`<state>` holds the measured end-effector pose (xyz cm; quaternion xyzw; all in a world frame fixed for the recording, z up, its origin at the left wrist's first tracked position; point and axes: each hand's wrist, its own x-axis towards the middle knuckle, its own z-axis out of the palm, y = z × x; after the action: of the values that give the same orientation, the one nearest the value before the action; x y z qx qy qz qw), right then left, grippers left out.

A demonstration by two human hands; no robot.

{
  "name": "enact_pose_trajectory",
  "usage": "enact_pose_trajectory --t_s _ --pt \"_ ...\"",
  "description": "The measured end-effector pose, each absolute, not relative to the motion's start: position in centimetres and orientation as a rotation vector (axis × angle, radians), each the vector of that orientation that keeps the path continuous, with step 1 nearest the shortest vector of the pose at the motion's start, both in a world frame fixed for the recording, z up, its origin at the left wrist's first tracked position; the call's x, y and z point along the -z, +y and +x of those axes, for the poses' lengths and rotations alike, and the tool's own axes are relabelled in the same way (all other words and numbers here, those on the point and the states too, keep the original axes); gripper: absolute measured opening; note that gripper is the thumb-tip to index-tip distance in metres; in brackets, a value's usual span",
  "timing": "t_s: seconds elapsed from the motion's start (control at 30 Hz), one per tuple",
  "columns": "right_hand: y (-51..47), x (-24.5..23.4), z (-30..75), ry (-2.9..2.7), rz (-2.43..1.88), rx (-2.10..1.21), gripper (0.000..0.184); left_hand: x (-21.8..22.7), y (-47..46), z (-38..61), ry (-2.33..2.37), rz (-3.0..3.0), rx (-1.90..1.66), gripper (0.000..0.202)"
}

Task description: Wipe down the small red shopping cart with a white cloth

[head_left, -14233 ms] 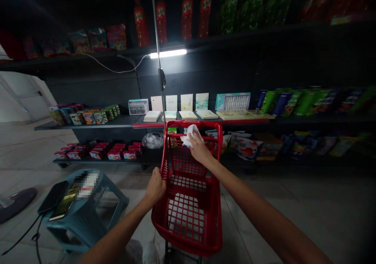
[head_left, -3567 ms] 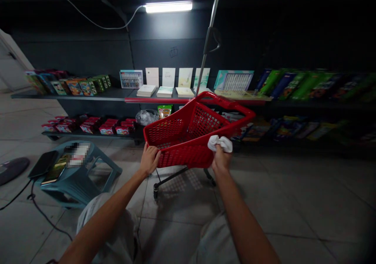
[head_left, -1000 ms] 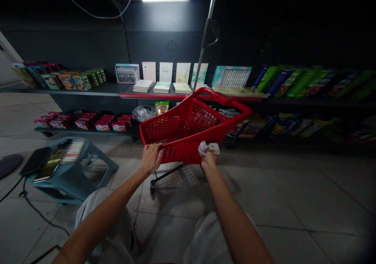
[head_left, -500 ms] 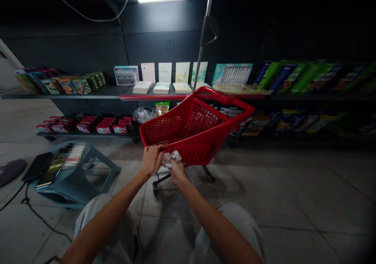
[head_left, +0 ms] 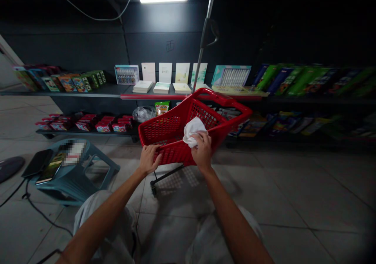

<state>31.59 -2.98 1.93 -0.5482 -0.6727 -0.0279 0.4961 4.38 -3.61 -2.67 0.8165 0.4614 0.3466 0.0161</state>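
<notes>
A red plastic shopping cart (head_left: 172, 154) with a perforated basket stands in front of me, its handle toward the upper right. My left hand (head_left: 149, 159) grips the near rim at the basket's front corner, fingers over the edge and thumb on the outer side. A crumpled white cloth (head_left: 192, 130) is bunched in my right hand (head_left: 202, 148), at the cart's near rim farther right. Whether the cloth presses on the rim or hovers just above it, I cannot tell. One front caster shows below the basket; my right arm covers part of the cart's underside.
A blue-grey plastic stool (head_left: 79, 178) at left carries a phone (head_left: 53, 169) and a black device (head_left: 38, 163) with cables. Behind the cart, a dark shelf (head_left: 100, 91) holds books, boxes and green packets. A metal pole (head_left: 202, 40) rises behind the cart.
My right hand has moved up and right along the near rim, carrying the cloth from beside my left hand. My left hand stays at the front corner.
</notes>
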Motion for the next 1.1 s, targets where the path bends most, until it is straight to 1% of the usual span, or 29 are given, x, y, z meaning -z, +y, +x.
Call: enact_pose_trajectory --t_s 0.13,0.33,0.6,0.7,0.8,0.97,1.1 --pt "-2.6 -2.4 33.3 -1.841 -1.329 0.143 0.047 2.8 -3.8 3.9 1.516 2.469 -1.139 0.039" --pt "-0.9 -5.2 37.0 -2.031 -1.409 0.318 0.035 2.6 -3.1 2.7 1.585 2.330 -1.234 0.039" --pt "1.6 -9.9 42.0 -2.159 -1.546 0.453 0.025 2.5 -2.5 1.9 1.767 2.176 -1.199 0.047" --pt "2.3 -10.8 43.5 -2.133 -1.595 0.448 0.024 2.4 -2.1 1.4 1.801 2.161 -1.164 0.048" --pt "2.5 -11.2 43.9 -2.071 -1.669 0.404 0.028 2.2 -1.8 0.9 1.878 2.158 -1.072 0.049" --pt "1.7 -11.4 41.5 -2.023 -1.797 0.370 0.030 1.2 -2.1 0.3 2.018 2.176 -0.943 0.046" --pt "0.4 -11.7 39.7 -2.044 -1.803 0.321 0.032 -0.2 -3.1 -0.4 2.121 2.168 -0.885 0.043"
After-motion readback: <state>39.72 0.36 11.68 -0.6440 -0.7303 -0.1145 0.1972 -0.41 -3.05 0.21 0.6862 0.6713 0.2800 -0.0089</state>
